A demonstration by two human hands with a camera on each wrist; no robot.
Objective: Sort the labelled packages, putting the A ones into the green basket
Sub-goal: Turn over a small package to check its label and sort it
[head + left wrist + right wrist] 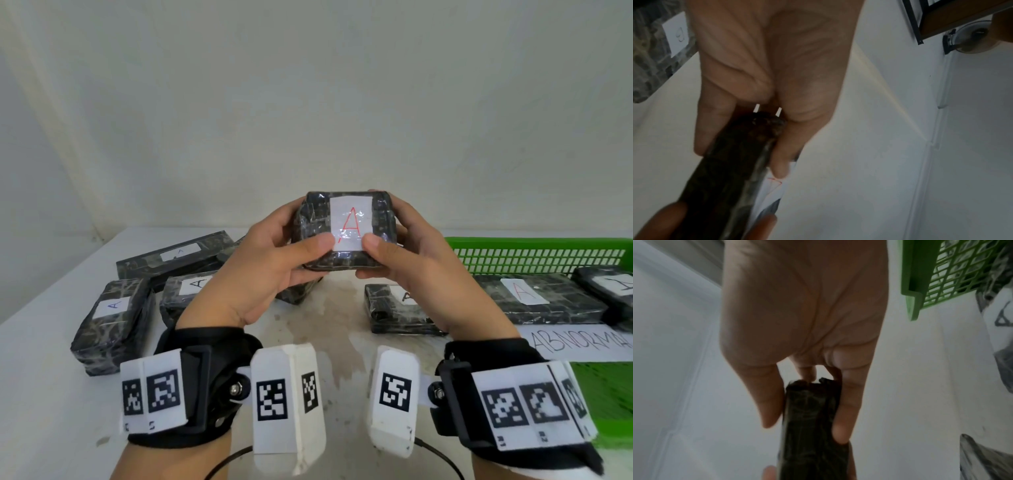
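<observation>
I hold a dark wrapped package [315,219] up over the table, its white label with a red A facing me. My left hand [301,236] grips its left side and my right hand [387,226] its right side, both thumbs on the front by the label. The left wrist view shows my left hand [740,160] pinching the package [721,186] edge-on; the right wrist view shows my right hand [807,426] round its [809,454] end. The green basket [537,250] stands at the right and holds a red A package [548,308] and another package [609,287].
Several dark labelled packages lie on the white table: a blue A one [113,318] at left, one [185,294] beside it, a long one [178,257] behind, one [394,311] under my right hand. A paper sign [579,342] reads ABNORMA. A wall rises behind.
</observation>
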